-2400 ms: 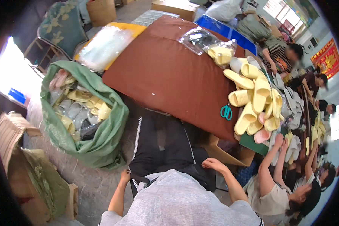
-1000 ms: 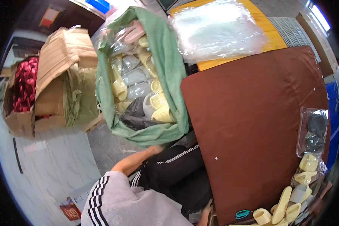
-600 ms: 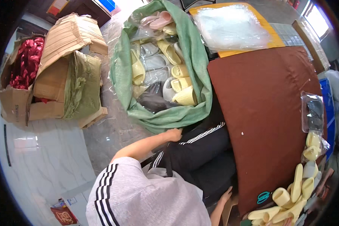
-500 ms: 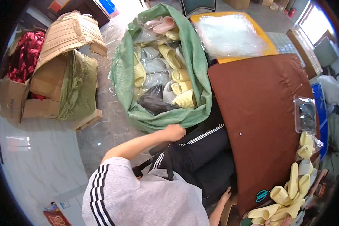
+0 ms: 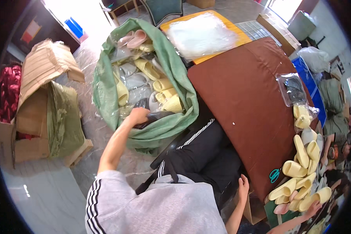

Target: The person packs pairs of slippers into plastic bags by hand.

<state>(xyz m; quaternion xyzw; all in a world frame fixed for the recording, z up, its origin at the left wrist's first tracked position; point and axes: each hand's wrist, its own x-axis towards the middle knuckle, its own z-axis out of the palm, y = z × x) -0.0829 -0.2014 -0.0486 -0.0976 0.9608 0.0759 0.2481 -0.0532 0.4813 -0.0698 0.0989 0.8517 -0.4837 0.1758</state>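
At the near side of a green woven sack (image 5: 105, 74), my left hand (image 5: 139, 116) reaches over the rim. Its fingers are closed on a pair of dark slippers (image 5: 160, 116) in clear plastic; the fingertips are partly hidden. Around it in the sack lie bagged grey slippers (image 5: 139, 94), pale yellow slippers (image 5: 148, 69) and pink slippers (image 5: 137, 39). Down by my right thigh, my right hand (image 5: 243, 188) holds nothing, its fingers stretched out. It is close to the brown-covered table's edge and above an open cardboard box (image 5: 254, 210).
On the brown table (image 5: 238, 85) lie teal scissors (image 5: 274, 175), loose yellow slippers (image 5: 294, 169) and a bagged dark pair (image 5: 293, 89). Another person's hand (image 5: 313, 210) touches the slipper pile. Clear plastic bags (image 5: 202, 33) cover a yellow table (image 5: 241, 36). Torn cartons (image 5: 46, 64) stand left.
My left hand has moved from outside the sack's near rim into it, onto the dark slippers. My right hand has risen slightly beside the table. The view has turned to the right.
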